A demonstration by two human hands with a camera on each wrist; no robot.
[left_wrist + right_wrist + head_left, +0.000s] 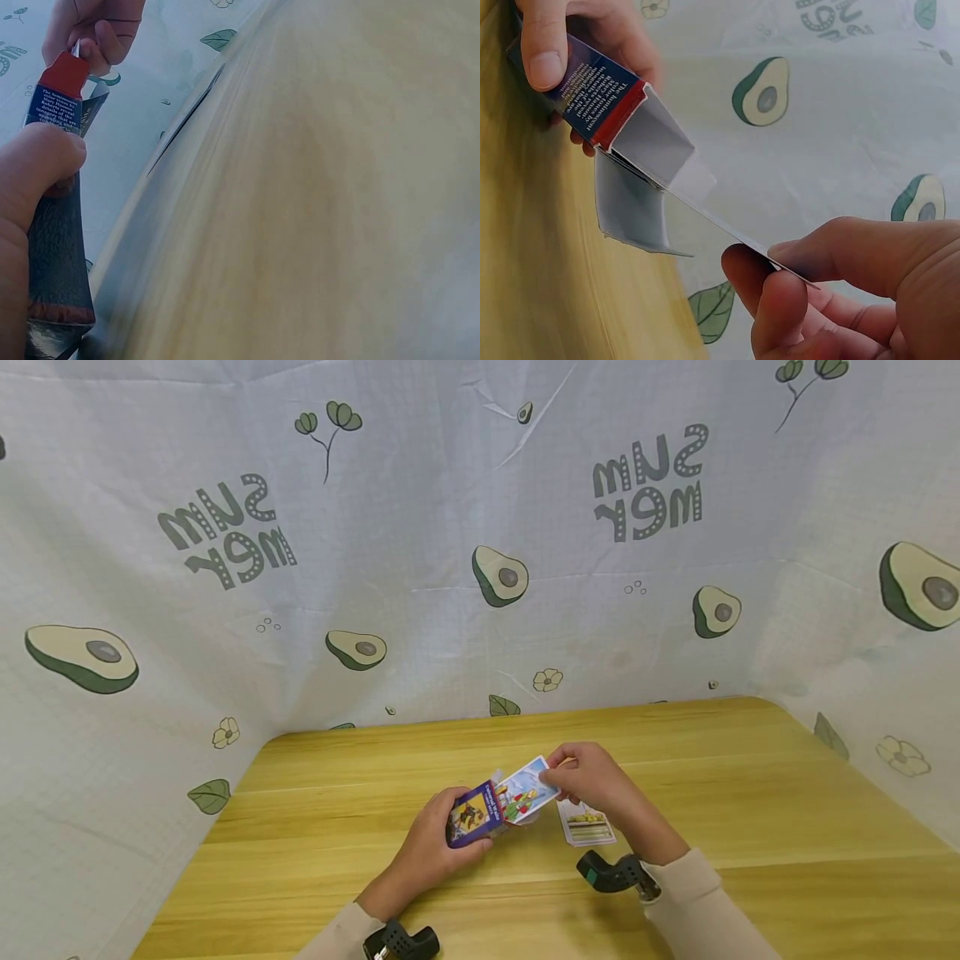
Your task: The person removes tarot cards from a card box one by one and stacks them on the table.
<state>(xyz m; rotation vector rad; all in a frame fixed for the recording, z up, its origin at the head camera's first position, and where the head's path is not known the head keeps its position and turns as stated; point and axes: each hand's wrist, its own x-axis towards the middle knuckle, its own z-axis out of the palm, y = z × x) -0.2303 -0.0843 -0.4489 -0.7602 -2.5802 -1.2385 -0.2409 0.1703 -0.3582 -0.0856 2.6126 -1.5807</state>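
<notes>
My left hand [431, 847] grips a purple tarot card box [471, 816], thumb along one side and fingers round the other. Its end is open, and the right wrist view shows a white flap [630, 206] folded out and the pale inside of the box. A picture card [527, 792] with a white border sticks partway out of that end. Between thumb and fingers, my right hand [600, 779] pinches the card's outer end. Below the right hand, more cards [587, 828] lie face up on the table, partly hidden by the held card and hand.
A wood-grain table [322, 827] spreads under both hands. Behind it and at the sides hangs a white cloth [420, 527] printed with avocados and lettering. Black wrist cameras sit at both cuffs, the right one [611, 872] close to the loose cards.
</notes>
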